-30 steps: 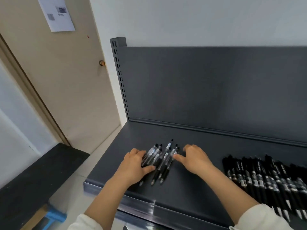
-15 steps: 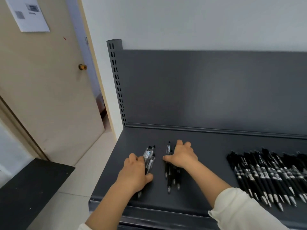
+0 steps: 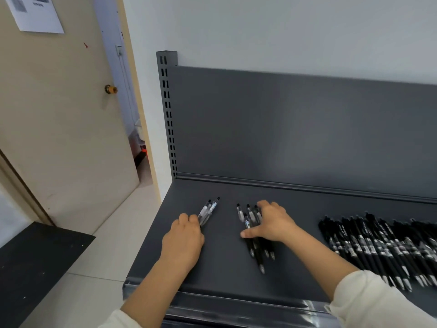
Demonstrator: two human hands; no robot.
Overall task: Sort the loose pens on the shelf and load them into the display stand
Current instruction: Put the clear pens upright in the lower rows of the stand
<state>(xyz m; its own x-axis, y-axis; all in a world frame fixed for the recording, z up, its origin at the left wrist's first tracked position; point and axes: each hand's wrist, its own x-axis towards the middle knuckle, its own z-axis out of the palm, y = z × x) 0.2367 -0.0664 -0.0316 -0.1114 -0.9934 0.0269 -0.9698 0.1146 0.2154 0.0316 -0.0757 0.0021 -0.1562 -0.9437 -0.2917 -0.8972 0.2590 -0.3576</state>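
Note:
On the dark grey shelf (image 3: 224, 275) lie two small groups of loose pens. My left hand (image 3: 183, 240) grips a few clear-barrelled pens (image 3: 210, 209) by their lower ends, and their black caps point away to the upper right. My right hand (image 3: 272, 224) rests flat on several darker pens (image 3: 248, 217) with the thumb stretched out to the left; their tips (image 3: 261, 259) stick out below the palm. A gap of bare shelf separates the two groups. No display stand is in view.
A long row of black pens (image 3: 378, 247) lies side by side on the right of the shelf. The shelf's back panel (image 3: 295, 129) rises behind, with a slotted upright (image 3: 166, 110) at its left. A beige door (image 3: 59, 129) and a tiled floor lie to the left.
One bunch of pens under both hands has been split in two. My left hand drew its few pens left, while my right hand slid the others right.

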